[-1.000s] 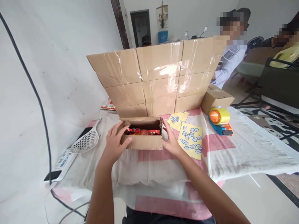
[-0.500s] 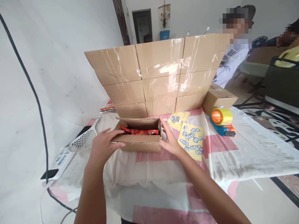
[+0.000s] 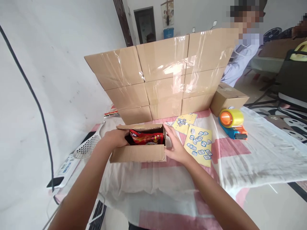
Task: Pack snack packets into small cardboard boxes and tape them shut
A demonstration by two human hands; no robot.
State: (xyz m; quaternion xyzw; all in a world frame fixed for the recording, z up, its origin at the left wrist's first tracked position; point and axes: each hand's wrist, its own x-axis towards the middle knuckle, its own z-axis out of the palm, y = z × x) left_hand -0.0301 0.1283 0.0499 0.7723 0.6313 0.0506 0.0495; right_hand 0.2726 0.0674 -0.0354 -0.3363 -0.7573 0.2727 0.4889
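A small open cardboard box (image 3: pixel 139 154) stands on the cloth in front of me, its front flap folded outward. Inside lies a shiny red packet (image 3: pixel 147 138). My left hand (image 3: pixel 115 139) curls over the box's left end, its fingers bent down inside near the packet; the fingertips are hidden. At the opposite end my right hand (image 3: pixel 177 147) grips the box wall, thumb at the front and fingers along the back corner. Yellow sheets with blue-outlined pictures (image 3: pixel 200 160) lie just beyond this hand.
Taped cardboard boxes (image 3: pixel 165 92) form a wall behind. A closed carton (image 3: pixel 231 95) and a tape dispenser (image 3: pixel 232 123) stand at the right. A white slotted skimmer (image 3: pixel 87 147) lies left, on a power strip (image 3: pixel 64 169). Another person (image 3: pixel 242 60) stands beyond the boxes.
My left hand has moved from the box's front left corner to over its left end, fingers inside. The front flap now folds outward and more of the red packet shows. My right hand stays.
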